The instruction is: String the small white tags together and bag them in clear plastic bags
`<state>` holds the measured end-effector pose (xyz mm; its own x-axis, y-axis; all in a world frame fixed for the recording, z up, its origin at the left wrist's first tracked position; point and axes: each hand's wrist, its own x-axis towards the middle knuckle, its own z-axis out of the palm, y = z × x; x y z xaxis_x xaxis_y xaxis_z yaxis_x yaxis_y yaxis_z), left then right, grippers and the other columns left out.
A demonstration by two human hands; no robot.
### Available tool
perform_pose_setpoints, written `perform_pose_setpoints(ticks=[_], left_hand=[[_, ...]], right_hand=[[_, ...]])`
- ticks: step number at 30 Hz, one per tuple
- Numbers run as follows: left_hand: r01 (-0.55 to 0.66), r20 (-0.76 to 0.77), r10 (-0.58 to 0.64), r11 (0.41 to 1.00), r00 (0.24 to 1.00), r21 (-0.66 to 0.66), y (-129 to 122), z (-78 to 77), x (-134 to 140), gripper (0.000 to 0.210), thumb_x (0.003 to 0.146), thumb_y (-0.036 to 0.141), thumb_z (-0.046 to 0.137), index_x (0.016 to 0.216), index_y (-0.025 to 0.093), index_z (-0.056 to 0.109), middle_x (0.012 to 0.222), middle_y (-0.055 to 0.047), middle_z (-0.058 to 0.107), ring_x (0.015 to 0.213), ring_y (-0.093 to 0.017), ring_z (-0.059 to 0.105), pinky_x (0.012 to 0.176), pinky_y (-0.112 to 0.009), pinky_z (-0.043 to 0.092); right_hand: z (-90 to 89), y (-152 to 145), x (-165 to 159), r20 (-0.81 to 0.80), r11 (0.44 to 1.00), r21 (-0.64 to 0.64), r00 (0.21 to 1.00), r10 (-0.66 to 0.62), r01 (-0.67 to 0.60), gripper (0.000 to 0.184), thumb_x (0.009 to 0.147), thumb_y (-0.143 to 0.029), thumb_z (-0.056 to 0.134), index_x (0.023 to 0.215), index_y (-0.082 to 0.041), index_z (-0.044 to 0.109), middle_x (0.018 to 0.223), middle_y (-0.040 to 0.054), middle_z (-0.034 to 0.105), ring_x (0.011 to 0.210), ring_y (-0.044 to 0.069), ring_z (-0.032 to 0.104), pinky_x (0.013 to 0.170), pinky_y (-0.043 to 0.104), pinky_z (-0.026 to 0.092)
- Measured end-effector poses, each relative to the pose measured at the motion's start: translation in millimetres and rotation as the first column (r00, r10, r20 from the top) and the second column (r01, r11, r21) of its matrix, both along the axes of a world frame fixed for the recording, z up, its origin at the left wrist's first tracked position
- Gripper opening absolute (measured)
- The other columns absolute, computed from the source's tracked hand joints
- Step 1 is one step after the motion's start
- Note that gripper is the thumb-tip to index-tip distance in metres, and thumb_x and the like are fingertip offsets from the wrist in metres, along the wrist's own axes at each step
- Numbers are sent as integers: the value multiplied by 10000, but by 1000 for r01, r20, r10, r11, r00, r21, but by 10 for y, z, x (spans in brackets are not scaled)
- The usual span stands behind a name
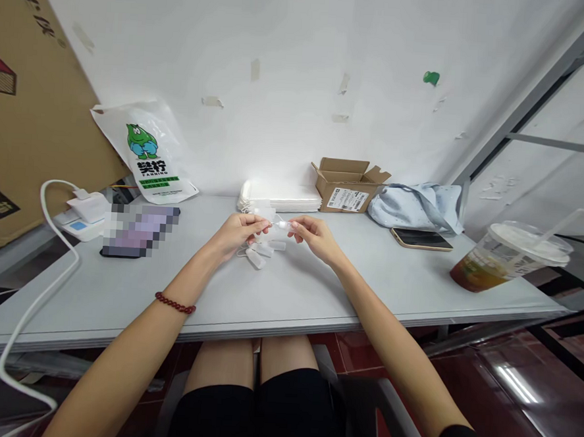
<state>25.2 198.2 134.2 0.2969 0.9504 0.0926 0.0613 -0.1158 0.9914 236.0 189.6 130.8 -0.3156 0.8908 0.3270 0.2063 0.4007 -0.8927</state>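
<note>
My left hand (242, 232) and my right hand (315, 235) are close together above the middle of the table. Between their fingertips is a small white translucent piece (282, 225), which seems to have a thin clear loop. The fingers of both hands are pinched, the right around the piece and the left at its other end. Just below them, several similar small white pieces (256, 258) lie in a loose pile, some with thin loops. Behind the hands sits a stack of flat white items (288, 197), partly hidden by more translucent pieces.
An opened cardboard box (348, 186) and a pale blue cloth bag (414, 206) stand against the wall. To the right are a phone (422, 239) and a drink cup (507, 258). On the left are a plastic bag (150, 154), a blurred-out phone (143, 231) and a charger (87, 209) with cable.
</note>
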Motion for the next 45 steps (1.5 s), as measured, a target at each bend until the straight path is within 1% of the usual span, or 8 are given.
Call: perform_pose_setpoints(ticks=[5,12,23,26,32,45], left_hand=[[1,19,-1,1000,1000,-26,8,-11,-8,272,692,417,706,697,147,678,710,-22,559,509,-56,395,477,-227,304],[-4,82,7,999,997,-44,28,-23,-2,284,669,410,729,667,133,668,718,-30,555,509,-53,389,468,-222,296],[-21,65,23,999,998,-29,-3,16,22,310,641,428,738,657,128,666,683,-29,548,494,-54,382,460,-226,293],[-24,57,26,999,998,-39,-7,20,17,296,655,418,731,656,129,666,668,-16,532,488,-49,379,470,-229,288],[-10,64,13,999,998,-52,7,6,5,266,688,394,716,662,134,662,704,-12,538,497,-43,382,479,-225,282],[-16,81,19,999,996,-41,-15,17,33,272,657,400,732,665,136,668,732,-30,568,501,-49,384,462,-223,288]], right_hand=[[-18,0,-23,15,1000,-2,1000,12,-12,401,820,-521,527,899,-139,623,718,25,622,576,93,472,566,232,386],[-5,-8,-17,1,1000,-23,1000,8,-8,382,824,-503,523,879,-138,618,709,23,610,581,95,464,571,233,379],[-7,-8,-23,9,1000,-14,1000,15,-15,378,824,-499,520,864,-137,619,690,17,605,570,91,455,565,233,371],[-3,-13,-28,4,1000,-19,1000,17,-17,370,826,-490,521,855,-134,620,691,19,605,569,90,453,568,233,373],[-6,-3,-22,-35,999,-34,999,21,-22,351,824,-478,532,847,-138,614,699,18,607,566,88,448,564,234,366],[22,-12,11,-33,999,-43,999,29,-31,346,826,-481,535,813,-143,608,692,17,600,563,89,438,549,241,332]])
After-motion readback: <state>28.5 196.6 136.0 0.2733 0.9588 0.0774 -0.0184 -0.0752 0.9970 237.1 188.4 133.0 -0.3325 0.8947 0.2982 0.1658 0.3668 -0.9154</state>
